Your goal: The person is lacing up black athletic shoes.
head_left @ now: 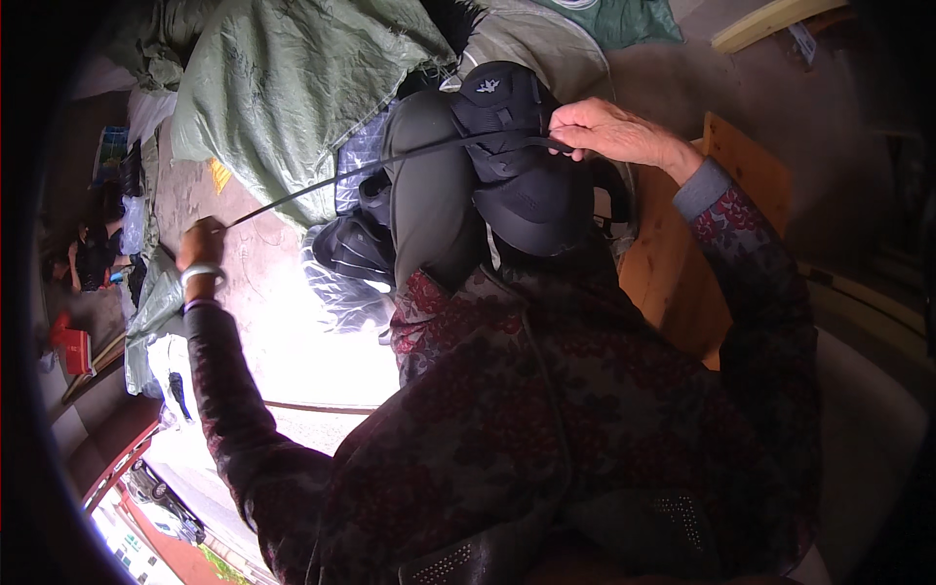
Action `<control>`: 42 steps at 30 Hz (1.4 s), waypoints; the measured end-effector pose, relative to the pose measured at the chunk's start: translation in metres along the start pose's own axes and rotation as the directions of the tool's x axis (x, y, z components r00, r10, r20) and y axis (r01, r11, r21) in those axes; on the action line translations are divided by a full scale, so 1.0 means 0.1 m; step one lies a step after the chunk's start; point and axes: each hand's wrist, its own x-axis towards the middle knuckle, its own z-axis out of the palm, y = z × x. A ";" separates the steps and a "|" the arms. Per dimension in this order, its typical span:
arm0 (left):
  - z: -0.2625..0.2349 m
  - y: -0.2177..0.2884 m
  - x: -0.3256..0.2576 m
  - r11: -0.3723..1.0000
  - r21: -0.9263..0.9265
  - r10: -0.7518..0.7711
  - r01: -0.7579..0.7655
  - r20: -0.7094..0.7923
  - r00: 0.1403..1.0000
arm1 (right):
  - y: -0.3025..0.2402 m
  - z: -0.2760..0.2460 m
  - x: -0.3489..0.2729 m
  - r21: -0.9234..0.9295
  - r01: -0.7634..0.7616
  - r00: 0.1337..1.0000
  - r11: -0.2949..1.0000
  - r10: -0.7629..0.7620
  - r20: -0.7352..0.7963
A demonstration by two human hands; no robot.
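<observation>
Black backpack [512, 156] sits on the person's knee, just above the lap. A thin black strap [390, 161] runs taut from it out to the left. Risk, as I judge it: the strap could slip from the left hand [200, 244] since the grip sits at its very end; a hard pull could also tip the backpack off the knee. Left arm stretched out wide, fingers curled shut around the strap end, bangle at wrist. Right hand [609, 132] bent at the wrist over the backpack, fingers [570, 127] pressed together pinching the strap where it meets the backpack. Green tarp [292, 88] lies beyond, wooden stool [751, 166] on the right.
</observation>
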 end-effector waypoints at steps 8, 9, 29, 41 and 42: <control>-0.67 2.72 -0.67 0.420 -0.697 0.486 -0.582 -0.368 0.792 | 0.00 0.06 -0.19 0.309 -0.079 0.972 0.948 0.142 -0.189; -0.71 2.88 -0.71 0.364 -0.713 0.522 -0.599 -0.377 0.765 | -0.03 0.10 -0.19 0.371 -0.093 0.965 0.924 0.176 -0.196; -0.47 2.10 -0.28 0.221 -0.968 0.605 -0.115 0.043 0.795 | 0.07 0.57 -0.17 0.058 -0.157 0.917 0.986 0.167 -0.362; -0.75 2.01 -0.50 0.223 -0.960 0.689 -0.171 0.031 0.724 | -0.37 0.18 -0.26 0.045 -0.095 0.928 0.994 0.105 -0.356; -0.75 1.98 -0.50 0.223 -0.961 0.697 -0.164 0.039 0.716 | -0.46 0.10 -0.22 0.010 -0.070 0.926 0.997 0.069 -0.371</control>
